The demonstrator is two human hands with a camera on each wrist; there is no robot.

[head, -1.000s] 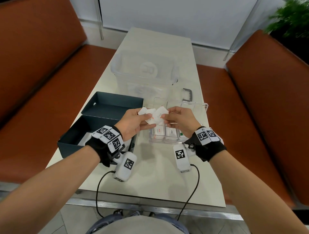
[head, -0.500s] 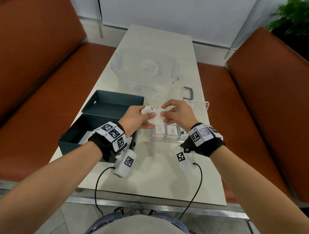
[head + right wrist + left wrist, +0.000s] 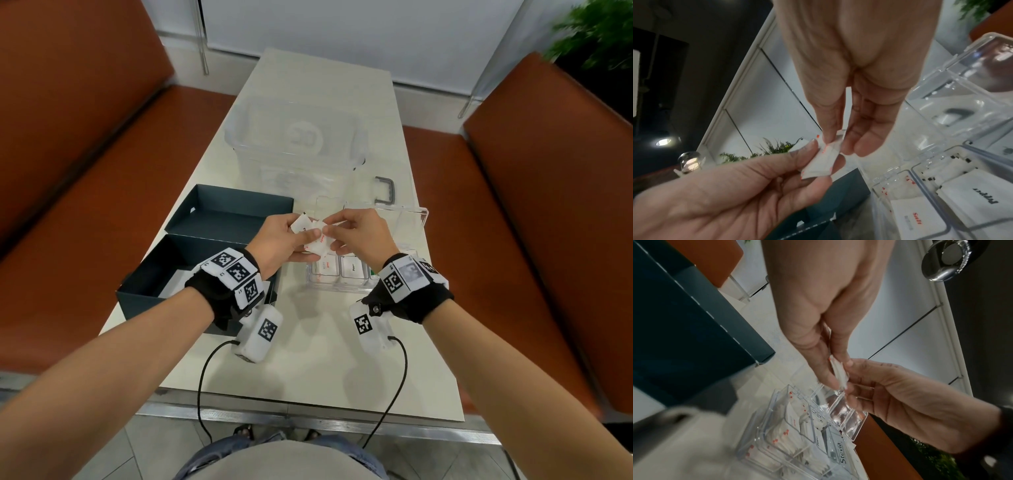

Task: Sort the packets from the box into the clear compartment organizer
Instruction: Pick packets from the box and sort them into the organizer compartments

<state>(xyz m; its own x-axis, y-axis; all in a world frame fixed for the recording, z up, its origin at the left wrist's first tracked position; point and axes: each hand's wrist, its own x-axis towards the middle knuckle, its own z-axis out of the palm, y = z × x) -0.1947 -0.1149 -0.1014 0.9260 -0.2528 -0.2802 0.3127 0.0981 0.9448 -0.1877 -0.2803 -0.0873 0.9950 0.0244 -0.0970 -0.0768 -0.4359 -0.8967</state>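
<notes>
Overhead, both hands meet above the clear compartment organizer on the surface: left hand and right hand each pinch white packets, beside the dark teal box. From the left wrist, a filed packet reads "Stevia". From the right wrist, the left thumb clamps a red-printed packet; filed ones read "Salt" and "Pepper".

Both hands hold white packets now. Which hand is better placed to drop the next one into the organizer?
Probably the right hand. It pinches one packet and hangs over the organizer. The left hand grips the other packets nearer the box.
</notes>
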